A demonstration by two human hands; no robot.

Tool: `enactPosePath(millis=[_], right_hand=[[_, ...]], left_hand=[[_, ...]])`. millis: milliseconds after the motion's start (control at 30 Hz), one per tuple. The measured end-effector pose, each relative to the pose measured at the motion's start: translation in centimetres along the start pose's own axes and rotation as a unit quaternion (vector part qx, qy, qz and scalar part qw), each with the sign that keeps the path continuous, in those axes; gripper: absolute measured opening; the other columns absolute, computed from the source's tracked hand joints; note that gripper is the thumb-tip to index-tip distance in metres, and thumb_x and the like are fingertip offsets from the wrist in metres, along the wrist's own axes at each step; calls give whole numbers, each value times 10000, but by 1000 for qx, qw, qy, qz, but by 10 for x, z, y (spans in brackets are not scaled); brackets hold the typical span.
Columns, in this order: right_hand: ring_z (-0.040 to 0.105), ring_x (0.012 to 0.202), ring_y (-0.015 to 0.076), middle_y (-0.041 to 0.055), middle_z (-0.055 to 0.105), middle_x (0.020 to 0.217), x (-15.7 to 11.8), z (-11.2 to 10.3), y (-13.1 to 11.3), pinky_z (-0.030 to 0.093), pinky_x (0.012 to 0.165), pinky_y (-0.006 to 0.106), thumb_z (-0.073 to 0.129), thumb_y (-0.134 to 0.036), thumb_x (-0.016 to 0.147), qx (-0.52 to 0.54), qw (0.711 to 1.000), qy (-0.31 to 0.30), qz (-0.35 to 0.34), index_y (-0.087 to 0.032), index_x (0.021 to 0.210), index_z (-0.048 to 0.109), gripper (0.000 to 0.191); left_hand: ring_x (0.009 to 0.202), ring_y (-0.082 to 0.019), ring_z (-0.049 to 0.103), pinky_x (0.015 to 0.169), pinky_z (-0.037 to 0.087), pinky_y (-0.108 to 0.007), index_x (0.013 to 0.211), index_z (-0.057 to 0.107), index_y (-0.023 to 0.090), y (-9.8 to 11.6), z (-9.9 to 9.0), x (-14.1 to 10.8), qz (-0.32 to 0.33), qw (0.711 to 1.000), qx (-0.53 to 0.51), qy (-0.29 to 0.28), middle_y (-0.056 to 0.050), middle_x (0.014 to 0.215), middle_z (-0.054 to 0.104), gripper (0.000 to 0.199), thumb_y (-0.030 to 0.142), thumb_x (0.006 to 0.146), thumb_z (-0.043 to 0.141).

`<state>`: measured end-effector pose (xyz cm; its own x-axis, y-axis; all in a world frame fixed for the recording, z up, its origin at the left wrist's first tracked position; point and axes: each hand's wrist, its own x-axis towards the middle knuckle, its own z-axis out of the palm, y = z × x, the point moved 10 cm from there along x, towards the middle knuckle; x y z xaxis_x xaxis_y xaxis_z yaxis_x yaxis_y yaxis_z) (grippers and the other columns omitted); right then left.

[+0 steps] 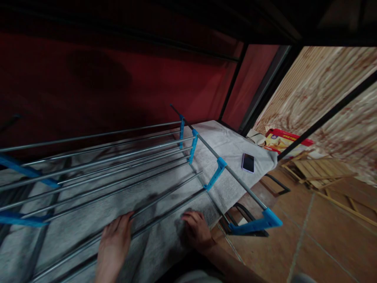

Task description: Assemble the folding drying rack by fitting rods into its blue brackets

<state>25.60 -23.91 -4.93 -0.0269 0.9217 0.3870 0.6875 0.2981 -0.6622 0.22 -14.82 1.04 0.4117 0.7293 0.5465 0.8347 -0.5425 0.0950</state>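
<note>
My left hand (114, 243) is wrapped over a loose-ended metal tube (167, 194) of a rack lying across a grey cloth. That tube's right end lies apart from the nearby blue plastic bracket (216, 175). Closer to me, another tube (176, 207) runs into the foot of this bracket. My right hand (197, 230) is low over the cloth, right of my left hand, with its fingers curled in; whatever they may hold is hidden. A long side bar (244, 186) carries several blue brackets, among them a large corner piece (259, 223) at the near right.
A phone (247, 162) lies on the grey cloth (218, 133) at the right. Dark frame posts (272, 88) stand before a red panel (165, 86). On the tiled floor are a red-and-yellow box (284, 141) and a folded wooden piece (324, 171).
</note>
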Motion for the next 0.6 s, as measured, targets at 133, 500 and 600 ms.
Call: enactPosePath(millis=[133, 500, 600], right_hand=[[629, 1060, 224, 73, 676, 1103, 13, -7, 30, 500, 952, 389, 426, -280, 994, 146, 980, 59, 119, -268, 1185, 639, 286], [620, 729, 164, 24, 685, 905, 38, -1, 70, 502, 663, 307, 751, -534, 745, 469, 815, 143, 309, -242, 1039, 659, 425], [621, 715, 163, 12, 703, 901, 43, -10, 66, 504, 667, 311, 770, -501, 721, 492, 797, 139, 321, -247, 1000, 648, 396]], left_hand=[[878, -264, 652, 821, 493, -402, 1162, 588, 154, 10, -17, -9, 14, 1000, 2, 17, -95, 998, 696, 276, 318, 1032, 408], [908, -279, 643, 815, 487, -412, 1194, 567, 160, 22, -34, -17, 38, 999, -15, 29, -112, 1021, 688, 242, 244, 1019, 422], [908, -283, 640, 821, 485, -420, 1194, 572, 152, 22, -32, -18, 37, 999, -11, 25, -119, 1029, 690, 242, 234, 1015, 430]])
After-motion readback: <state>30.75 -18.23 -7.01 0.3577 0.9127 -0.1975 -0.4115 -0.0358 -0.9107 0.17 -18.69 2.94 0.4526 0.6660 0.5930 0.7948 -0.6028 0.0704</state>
